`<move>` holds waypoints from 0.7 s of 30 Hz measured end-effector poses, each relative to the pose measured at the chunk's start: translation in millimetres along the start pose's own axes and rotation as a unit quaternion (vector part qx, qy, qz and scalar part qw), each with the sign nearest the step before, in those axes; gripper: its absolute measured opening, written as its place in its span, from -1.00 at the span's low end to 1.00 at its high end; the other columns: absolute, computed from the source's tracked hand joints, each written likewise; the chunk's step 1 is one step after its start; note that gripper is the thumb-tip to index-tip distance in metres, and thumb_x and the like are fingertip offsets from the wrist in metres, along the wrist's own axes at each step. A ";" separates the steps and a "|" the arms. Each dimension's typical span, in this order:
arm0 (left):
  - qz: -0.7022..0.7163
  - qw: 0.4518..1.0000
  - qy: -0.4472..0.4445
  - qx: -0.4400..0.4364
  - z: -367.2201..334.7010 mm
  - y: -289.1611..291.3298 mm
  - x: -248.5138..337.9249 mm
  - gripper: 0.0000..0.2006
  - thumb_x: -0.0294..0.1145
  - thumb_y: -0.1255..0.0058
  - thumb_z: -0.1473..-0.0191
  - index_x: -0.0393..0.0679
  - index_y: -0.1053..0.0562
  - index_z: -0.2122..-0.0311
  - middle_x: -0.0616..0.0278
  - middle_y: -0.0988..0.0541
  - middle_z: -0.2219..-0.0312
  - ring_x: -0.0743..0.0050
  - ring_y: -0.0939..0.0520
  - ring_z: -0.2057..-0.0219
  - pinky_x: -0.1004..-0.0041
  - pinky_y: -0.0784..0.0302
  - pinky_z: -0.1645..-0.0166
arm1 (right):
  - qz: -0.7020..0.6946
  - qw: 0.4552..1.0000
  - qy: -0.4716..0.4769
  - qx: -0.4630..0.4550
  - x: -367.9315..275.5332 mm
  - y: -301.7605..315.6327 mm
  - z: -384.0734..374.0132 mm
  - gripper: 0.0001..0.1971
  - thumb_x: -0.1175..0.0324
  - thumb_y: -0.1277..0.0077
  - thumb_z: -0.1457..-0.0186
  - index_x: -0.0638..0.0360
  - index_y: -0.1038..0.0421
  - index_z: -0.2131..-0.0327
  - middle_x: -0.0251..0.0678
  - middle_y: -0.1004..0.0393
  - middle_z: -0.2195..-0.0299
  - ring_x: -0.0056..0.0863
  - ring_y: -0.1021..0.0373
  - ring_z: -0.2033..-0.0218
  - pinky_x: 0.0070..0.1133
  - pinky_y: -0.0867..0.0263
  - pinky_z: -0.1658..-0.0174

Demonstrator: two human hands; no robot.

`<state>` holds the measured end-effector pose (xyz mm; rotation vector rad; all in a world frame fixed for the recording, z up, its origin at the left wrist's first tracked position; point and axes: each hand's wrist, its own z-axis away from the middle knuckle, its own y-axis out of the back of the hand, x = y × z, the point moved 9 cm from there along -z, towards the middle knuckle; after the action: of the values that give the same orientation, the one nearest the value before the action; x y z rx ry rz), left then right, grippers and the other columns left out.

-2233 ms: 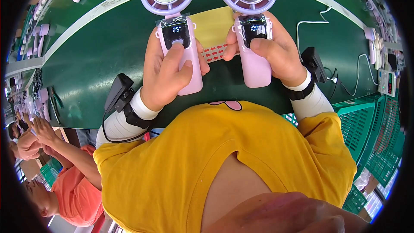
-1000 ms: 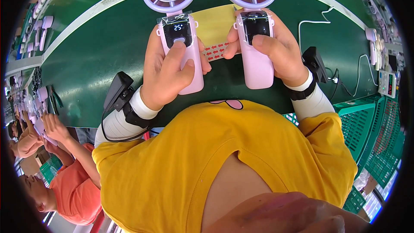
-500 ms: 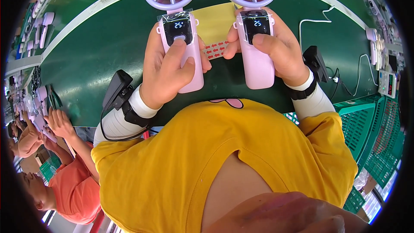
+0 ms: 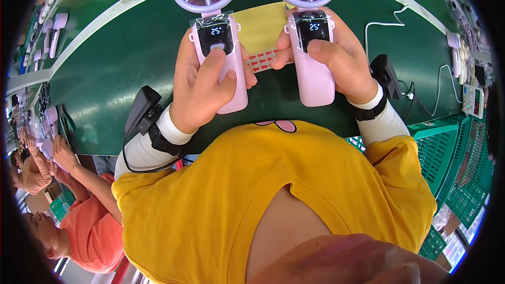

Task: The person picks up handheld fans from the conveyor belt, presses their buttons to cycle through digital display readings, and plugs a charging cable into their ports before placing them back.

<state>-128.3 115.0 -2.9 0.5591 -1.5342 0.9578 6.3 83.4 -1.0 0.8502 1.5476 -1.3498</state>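
In my left hand (image 4: pixel 202 87) is a pink handheld fan (image 4: pixel 234 87) with a lilac ring head, a black lit display and clear film over its top. My left thumb rests just below the oval button under the display. My right hand (image 4: pixel 342 63) grips a matching pink handheld fan (image 4: pixel 315 81), its display lit too, with the thumb lying on the lower part of the display. Both fans are held upright side by side, heads pointing away from me. The far edges of the heads run out of the picture. Between them lies a yellow sheet (image 4: pixel 260 26) with red arrows.
A white cable (image 4: pixel 384 24) lies on the green table (image 4: pixel 131 68) to the right, near a small digital meter (image 4: pixel 473 101). Green crates (image 4: pixel 436 142) stand at the right. More fans (image 4: pixel 55 34) lie at the left, where a co-worker in an orange shirt (image 4: pixel 94 236) sits.
Both fans and my hands have shifted very slightly; my grips stay the same. At the left, the co-worker's hands have moved a little.
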 end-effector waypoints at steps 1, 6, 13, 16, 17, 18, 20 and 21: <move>0.000 1.000 0.000 0.000 0.0 -0.1 0.1 -0.60 -0.61 0.34 0.12 -0.25 -0.03 0.09 0.07 -0.38 0.44 0.37 -0.49 0.54 0.41 -0.45 0.46 | 0.000 1.000 -0.001 -0.001 -0.2 -0.7 0.0 -0.55 0.40 0.26 0.07 0.32 -0.02 0.05 -0.06 -0.33 0.30 -0.24 -0.39 0.33 -0.42 -0.28 0.18; 0.002 1.000 0.000 0.001 0.6 -0.8 0.3 -0.61 -0.62 0.35 0.11 -0.24 -0.03 0.08 0.08 -0.38 0.43 0.38 -0.49 0.54 0.42 -0.45 0.45 | -0.003 1.000 0.004 0.006 -0.5 1.3 -0.4 -0.55 0.41 0.26 0.07 0.32 -0.03 0.05 -0.06 -0.33 0.30 -0.25 -0.39 0.33 -0.41 -0.28 0.18; -0.005 1.000 0.000 -0.002 0.8 -0.6 0.6 -0.61 -0.63 0.35 0.10 -0.24 -0.03 0.08 0.08 -0.38 0.42 0.38 -0.49 0.53 0.43 -0.45 0.45 | -0.004 1.000 -0.002 0.014 0.6 2.4 -0.4 -0.55 0.42 0.26 0.07 0.31 -0.02 0.04 -0.06 -0.33 0.30 -0.25 -0.38 0.32 -0.41 -0.29 0.18; 0.000 1.000 0.001 -0.004 0.2 -0.5 0.8 -0.60 -0.62 0.35 0.11 -0.25 -0.03 0.08 0.07 -0.38 0.42 0.38 -0.49 0.53 0.43 -0.45 0.45 | -0.006 1.000 -0.003 0.009 0.9 1.6 -1.3 -0.55 0.42 0.26 0.07 0.31 -0.02 0.04 -0.06 -0.33 0.30 -0.26 -0.38 0.32 -0.40 -0.29 0.18; 0.000 1.000 0.001 -0.004 -0.2 -0.5 0.8 -0.60 -0.62 0.35 0.11 -0.25 -0.03 0.08 0.07 -0.38 0.42 0.38 -0.49 0.53 0.43 -0.45 0.45 | -0.008 1.000 -0.004 0.005 1.0 1.3 -1.8 -0.55 0.41 0.26 0.07 0.31 -0.02 0.04 -0.06 -0.33 0.30 -0.26 -0.38 0.32 -0.40 -0.29 0.18; 0.007 1.000 0.006 -0.001 -0.7 0.1 0.1 -0.60 -0.62 0.35 0.11 -0.25 -0.02 0.08 0.07 -0.38 0.42 0.38 -0.50 0.53 0.43 -0.45 0.45 | -0.011 1.000 -0.005 0.001 1.0 0.9 -2.1 -0.55 0.41 0.26 0.07 0.32 -0.02 0.04 -0.06 -0.33 0.30 -0.26 -0.38 0.32 -0.40 -0.29 0.18; 0.020 1.000 0.015 0.006 -0.9 1.5 -1.7 -0.59 -0.61 0.34 0.12 -0.25 -0.02 0.08 0.07 -0.38 0.42 0.37 -0.50 0.53 0.42 -0.45 0.44 | -0.010 1.000 -0.004 0.002 0.7 1.2 -2.0 -0.55 0.41 0.26 0.07 0.32 -0.02 0.04 -0.06 -0.33 0.30 -0.26 -0.38 0.32 -0.40 -0.29 0.18; 0.020 1.000 0.015 0.006 -0.9 1.4 -1.7 -0.59 -0.61 0.34 0.12 -0.25 -0.02 0.08 0.07 -0.38 0.42 0.37 -0.50 0.53 0.42 -0.45 0.44 | -0.009 1.000 -0.003 0.002 0.1 1.4 -1.9 -0.55 0.41 0.26 0.07 0.32 -0.02 0.04 -0.06 -0.33 0.30 -0.26 -0.38 0.32 -0.40 -0.29 0.18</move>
<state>-128.6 116.3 -4.9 0.5223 -1.5189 1.0010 7.2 85.5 -1.6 0.8369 1.5513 -1.3681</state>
